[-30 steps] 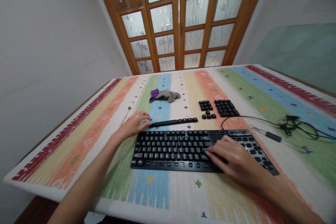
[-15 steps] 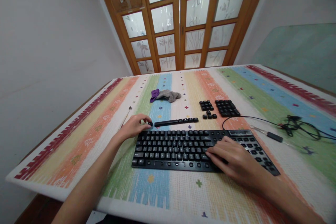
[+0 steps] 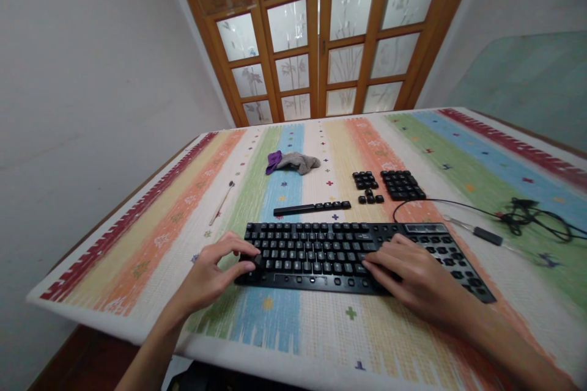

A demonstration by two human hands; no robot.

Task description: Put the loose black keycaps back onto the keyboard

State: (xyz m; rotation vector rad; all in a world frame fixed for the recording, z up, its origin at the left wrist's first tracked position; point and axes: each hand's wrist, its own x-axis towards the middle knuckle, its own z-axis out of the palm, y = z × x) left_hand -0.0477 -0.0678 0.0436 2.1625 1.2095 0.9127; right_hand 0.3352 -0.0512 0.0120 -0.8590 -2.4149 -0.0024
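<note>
A black computer keyboard [image 3: 312,250] lies across the striped cloth, its main keys largely in place. Its bottom row and right-hand number section show bare key posts. Between the thumb and forefinger of my left hand [image 3: 220,266] is a small black keycap [image 3: 257,261], over the keyboard's lower left corner. My right hand [image 3: 406,266] lies on the right part of the keyboard, fingers bent and close together, gripping it there; its fingertips are partly hidden. Just behind the keyboard lies the long space bar [image 3: 293,210], with several keycaps [image 3: 334,205] in line beside it.
Farther back right sit a block of number keycaps [image 3: 403,185], navigation keycaps [image 3: 365,180] and arrow keycaps [image 3: 369,197]. A grey and purple cloth [image 3: 296,163], a thin brush [image 3: 222,203], a dark-handled tool [image 3: 487,236] and a coiled cable [image 3: 520,215] lie around.
My left hand has picked up the keycap left of the space bar and brought it toward me to the keyboard's lower left corner. My right hand stays put. The view shifted slightly.
</note>
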